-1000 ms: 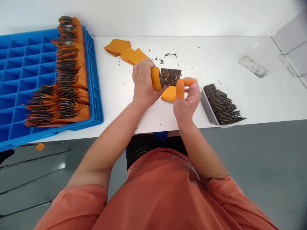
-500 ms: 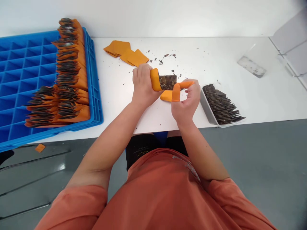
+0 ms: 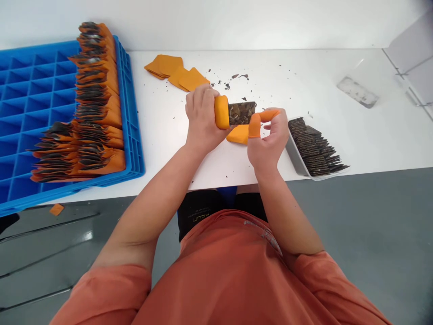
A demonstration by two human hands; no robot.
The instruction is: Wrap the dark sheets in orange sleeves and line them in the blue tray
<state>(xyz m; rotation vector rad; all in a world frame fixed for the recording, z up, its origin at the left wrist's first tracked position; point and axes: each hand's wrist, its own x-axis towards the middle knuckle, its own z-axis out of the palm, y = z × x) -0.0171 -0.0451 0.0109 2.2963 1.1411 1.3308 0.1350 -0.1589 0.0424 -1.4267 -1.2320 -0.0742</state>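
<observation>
My left hand is closed round a small orange paper pouch. A thin, dark brown slab of pressed leaves sticks out from the right side of the pouch; whether its left end is inside I cannot tell. Orange finger covers are on the thumb and forefinger of my right hand. Those two fingertips pinch the slab's lower right end. Just below the slab, another orange pouch lies on the table, partly hidden by my hands.
A blue divided crate at the left holds rows of orange pouches with dark contents. Loose orange pouches and dark crumbs lie behind my hands. A white tub of dark slabs stands right, before a clear plastic piece.
My right hand has shifted slightly to the right, along with the slab. The slab's broad face now shows more fully. My left hand keeps its grip on the pouch.
</observation>
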